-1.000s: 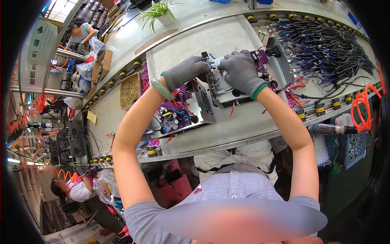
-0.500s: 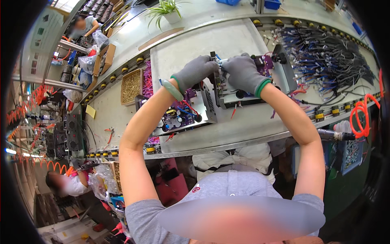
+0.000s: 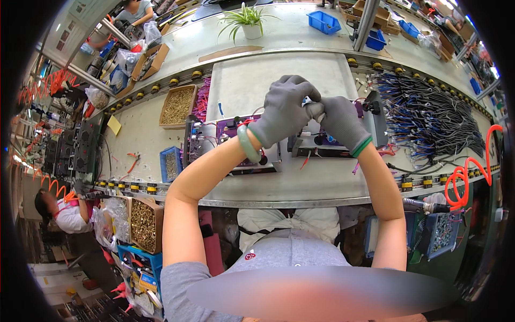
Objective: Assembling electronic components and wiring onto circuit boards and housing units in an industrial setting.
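Note:
Both hands wear grey knit gloves and meet above a purple circuit board assembly [image 3: 327, 140] in a metal frame on the bench. My left hand [image 3: 283, 110] curls down from above, fingers closed around a small part with thin wires. My right hand [image 3: 339, 122] pinches the same small part from the right side. What exactly sits between the fingertips is hidden by the gloves. A second purple board with a metal bracket [image 3: 214, 134] lies just left of my left wrist, which carries a green bangle [image 3: 247, 145].
A grey work mat [image 3: 241, 80] lies behind the hands. A heap of blue-and-black cable looms [image 3: 429, 110] fills the right. Boxes of brass screws [image 3: 178, 105] and a small blue bin [image 3: 170, 163] stand left. An orange coiled hose [image 3: 465, 174] hangs at right. Another person [image 3: 61, 212] works lower left.
Both hands have drawn closer together over the board, and my left hand now curls over the small part held by the right.

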The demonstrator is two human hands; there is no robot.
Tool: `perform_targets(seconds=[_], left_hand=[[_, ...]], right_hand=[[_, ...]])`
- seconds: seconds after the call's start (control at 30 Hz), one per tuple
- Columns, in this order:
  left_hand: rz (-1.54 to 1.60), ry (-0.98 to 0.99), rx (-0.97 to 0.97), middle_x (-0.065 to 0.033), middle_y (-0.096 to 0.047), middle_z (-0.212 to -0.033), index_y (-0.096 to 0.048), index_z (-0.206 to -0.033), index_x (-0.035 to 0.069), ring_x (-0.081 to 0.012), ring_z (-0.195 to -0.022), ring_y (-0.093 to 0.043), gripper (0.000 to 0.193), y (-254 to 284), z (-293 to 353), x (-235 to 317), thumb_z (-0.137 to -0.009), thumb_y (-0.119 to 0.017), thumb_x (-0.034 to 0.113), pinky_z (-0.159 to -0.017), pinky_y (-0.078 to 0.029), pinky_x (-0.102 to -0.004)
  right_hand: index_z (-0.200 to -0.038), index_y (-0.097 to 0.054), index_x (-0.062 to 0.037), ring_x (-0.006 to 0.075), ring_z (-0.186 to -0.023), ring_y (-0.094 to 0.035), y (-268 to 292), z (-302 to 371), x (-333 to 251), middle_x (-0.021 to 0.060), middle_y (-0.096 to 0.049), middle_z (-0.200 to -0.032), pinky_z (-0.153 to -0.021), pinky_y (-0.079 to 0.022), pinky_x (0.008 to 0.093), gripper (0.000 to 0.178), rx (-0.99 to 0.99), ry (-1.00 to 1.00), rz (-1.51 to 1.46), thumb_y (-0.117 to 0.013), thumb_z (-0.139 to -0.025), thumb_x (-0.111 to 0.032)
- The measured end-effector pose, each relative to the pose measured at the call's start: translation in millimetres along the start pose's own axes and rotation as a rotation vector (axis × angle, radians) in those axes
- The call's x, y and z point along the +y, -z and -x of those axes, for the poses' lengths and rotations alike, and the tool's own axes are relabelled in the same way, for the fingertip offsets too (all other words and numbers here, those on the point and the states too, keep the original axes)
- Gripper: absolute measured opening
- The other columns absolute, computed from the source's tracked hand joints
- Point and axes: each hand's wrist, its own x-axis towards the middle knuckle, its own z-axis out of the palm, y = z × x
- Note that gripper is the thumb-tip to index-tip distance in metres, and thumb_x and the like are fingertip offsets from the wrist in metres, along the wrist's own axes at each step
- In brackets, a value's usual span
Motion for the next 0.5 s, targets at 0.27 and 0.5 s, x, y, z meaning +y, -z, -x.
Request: perform_targets(seconds=[0.27, 0.5], left_hand=[[-0.090, 0.242, -0.049, -0.0100, -0.069, -0.091, -0.073, -0.091, 0.008, -0.0309, -0.090, -0.064, 0.030, -9, -5, -23, -0.085, -0.073, 0.037, -0.081, -0.051, -0.0419], [-0.341, 0.246, -0.567, -0.0172, -0.070, -0.084, -0.072, -0.090, 0.005, -0.0345, -0.088, -0.065, 0.054, 8, 16, -22, -0.090, -0.052, 0.054, -0.098, -0.043, -0.0474]], right_hand=[[-0.100, -0.072, 0.0022, 0.0127, -0.065, -0.059, -18, -2, 18, 0.0066, -0.067, -0.072, -0.063, -0.050, 0.0306, 0.024, 0.096, -0.198, -0.753, -0.066, -0.088, -0.018], [-0.087, -0.073, 0.0018, 0.0186, -0.062, -0.061, -22, -38, 36, 0.0110, -0.067, -0.069, -0.058, -0.049, 0.0338, 0.024, -0.389, -0.365, -0.569, -0.065, -0.080, -0.019]])
